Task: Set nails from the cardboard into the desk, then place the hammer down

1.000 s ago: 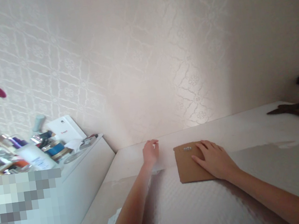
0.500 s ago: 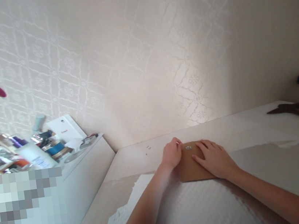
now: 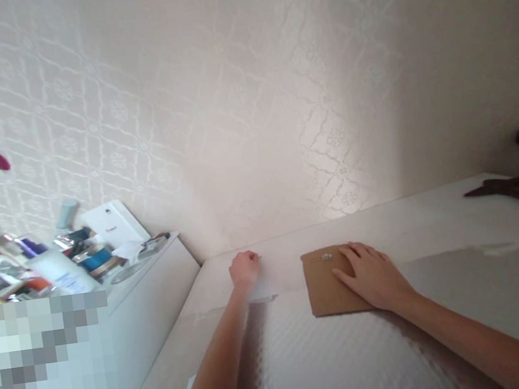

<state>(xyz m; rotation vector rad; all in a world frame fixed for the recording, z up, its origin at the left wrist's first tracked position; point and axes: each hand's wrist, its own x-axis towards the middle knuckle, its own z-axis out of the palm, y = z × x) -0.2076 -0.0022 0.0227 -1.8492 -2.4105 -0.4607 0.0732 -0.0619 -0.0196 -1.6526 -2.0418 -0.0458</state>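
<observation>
A square of brown cardboard [image 3: 332, 290] lies on the white surface, with a small cluster of shiny silvery bits [image 3: 327, 256] near its far edge. My right hand [image 3: 378, 274] rests flat on the cardboard's right side with its fingers spread. Left of the cardboard, my left hand [image 3: 245, 270] is closed in a pinch low over the white surface. A tiny thin tip shows at its fingertips, too small to name.
Bubble wrap [image 3: 329, 364] spreads in front of the cardboard. A dark brown wooden-looking object [image 3: 502, 186] lies at the far right. To the left stands a white cabinet [image 3: 158, 297] crowded with bottles and a white box [image 3: 115, 225]. A patterned wall [image 3: 241, 127] rises behind.
My left hand has moved left from the cardboard's edge to where several tiny thin pieces lay; it now covers that spot. My right hand and the cardboard have stayed put.
</observation>
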